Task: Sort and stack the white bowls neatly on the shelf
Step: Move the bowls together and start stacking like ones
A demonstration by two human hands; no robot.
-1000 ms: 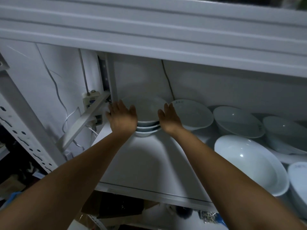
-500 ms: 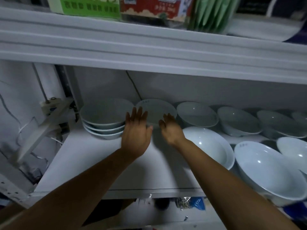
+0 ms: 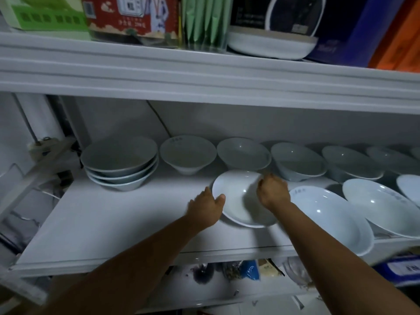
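Note:
A stack of three white bowls (image 3: 120, 164) stands at the back left of the white shelf (image 3: 109, 223). To its right, single bowls run along the back: one (image 3: 187, 154), another (image 3: 243, 153), a third (image 3: 297, 161). A white bowl (image 3: 241, 201) sits tilted near the shelf's middle. My left hand (image 3: 208, 208) grips its left rim with the thumb over the edge. My right hand (image 3: 272, 192) holds its right rim, fingers curled. More bowls (image 3: 327, 214) lie in the front row to the right.
The upper shelf (image 3: 204, 71) hangs low overhead and carries a green box (image 3: 43, 12), a red carton (image 3: 131, 17) and a round white-based appliance (image 3: 272, 30). A diagonal white bracket (image 3: 38, 171) and wires stand at the left. Packets lie on the lower shelf.
Both hands left the stack at the back left, moved right and took hold of a front-row bowl. The camera view swung right and up.

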